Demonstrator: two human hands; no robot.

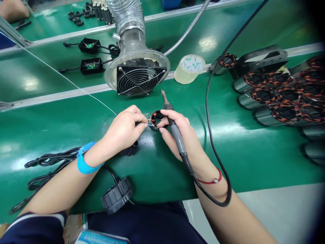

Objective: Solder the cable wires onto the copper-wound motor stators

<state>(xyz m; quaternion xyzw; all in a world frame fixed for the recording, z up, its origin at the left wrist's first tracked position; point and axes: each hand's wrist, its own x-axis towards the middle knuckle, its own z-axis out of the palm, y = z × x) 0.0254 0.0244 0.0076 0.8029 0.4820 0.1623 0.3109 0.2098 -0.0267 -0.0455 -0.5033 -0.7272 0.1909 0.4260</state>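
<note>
My left hand (127,127) is closed in a pinch on thin coloured wires (149,124) at the near side of a small copper-wound motor stator (154,117). A thin pale strand (87,93) runs from the upper left down to this hand; whether the fingers hold it too is hidden. Across my right hand (181,130) lies a soldering iron (177,137), its tip pointing away from me and apart from the wires. Fingers of that hand also steady the stator. Below my left hand sits a dark round part (130,149), partly covered.
A fume hood with a fan (138,81) hangs just beyond my hands. Tape (189,69) stands beside it. Several wound stators (286,95) fill the right side. The iron's cable (209,115) loops over my right forearm. Black cords (50,159) and a ribbed cap (117,195) lie nearer.
</note>
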